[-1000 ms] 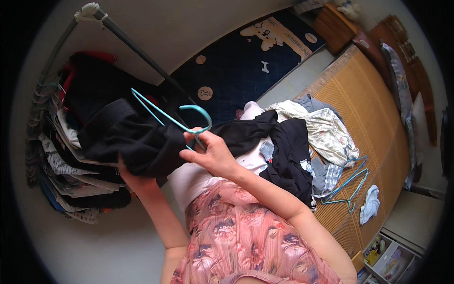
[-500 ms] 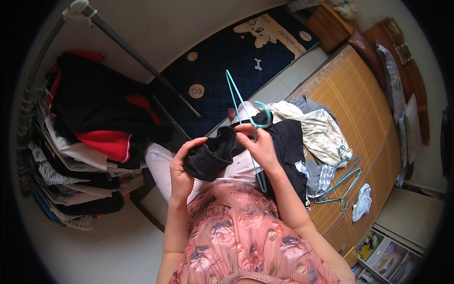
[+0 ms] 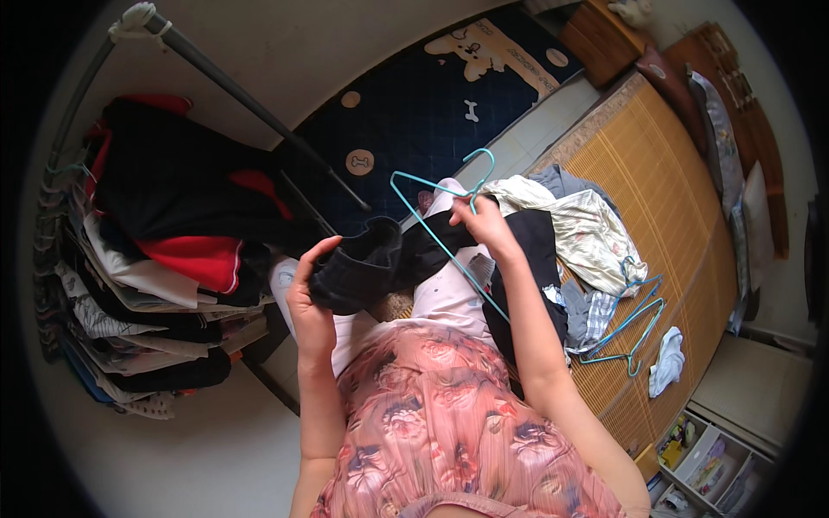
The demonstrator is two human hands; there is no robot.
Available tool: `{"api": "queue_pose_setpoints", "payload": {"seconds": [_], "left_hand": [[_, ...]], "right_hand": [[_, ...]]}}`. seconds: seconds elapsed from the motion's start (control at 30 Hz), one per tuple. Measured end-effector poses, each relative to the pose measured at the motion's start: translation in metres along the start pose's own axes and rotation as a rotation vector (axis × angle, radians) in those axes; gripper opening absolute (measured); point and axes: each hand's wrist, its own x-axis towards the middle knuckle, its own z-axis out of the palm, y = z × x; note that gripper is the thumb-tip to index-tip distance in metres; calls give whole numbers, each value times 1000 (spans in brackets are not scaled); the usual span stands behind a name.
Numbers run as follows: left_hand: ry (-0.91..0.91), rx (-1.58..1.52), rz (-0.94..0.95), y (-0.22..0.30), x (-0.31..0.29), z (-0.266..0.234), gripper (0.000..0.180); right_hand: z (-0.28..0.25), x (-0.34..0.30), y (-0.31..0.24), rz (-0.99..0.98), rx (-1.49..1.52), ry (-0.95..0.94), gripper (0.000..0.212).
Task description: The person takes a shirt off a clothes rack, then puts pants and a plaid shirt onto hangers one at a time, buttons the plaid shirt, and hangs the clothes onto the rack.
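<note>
Black garment sits just off centre toward 9 o'clock (clock face = head view, 12 at top), raised over the person's lap. Band-edged opening gapes, faces roughly 1 o'clock. Dark cloth runs on toward 3 behind the hanger; can't tell if it's all one piece.

Hands: left hand grasps the garment's rim on its 9 o'clock side, fingers at the edge. Right hand, toward 2, pinches the turquoise hanger near the hook base. Hook points up toward 1, long bar slants down toward 4, in front of the lap. Hanger and gripped rim are apart.

Surroundings: clothes rack pole toward 10–11, packed row of hung clothes at 9. Black-and-red shirt is the nearest of these, toward 9–10. Navy mat with dog and bone motifs at 12. Bed with woven bamboo mat fills 2 to 4. On it: cream patterned garment at 3, loose hangers and a small pale-blue cloth toward 4. Drawer with compartments near 4, further out.
</note>
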Motion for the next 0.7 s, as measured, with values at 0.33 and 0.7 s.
{"api": "queue_pose_setpoints", "payload": {"seconds": [0.33, 0.7], "left_hand": [[62, -159, -8, -8, 11, -7, 38], [78, -154, -3, -7, 4, -14, 40]], "right_hand": [[-37, -77, -128, -498, -113, 407, 27], [24, -16, 25, -323, -706, 151, 29]]}}
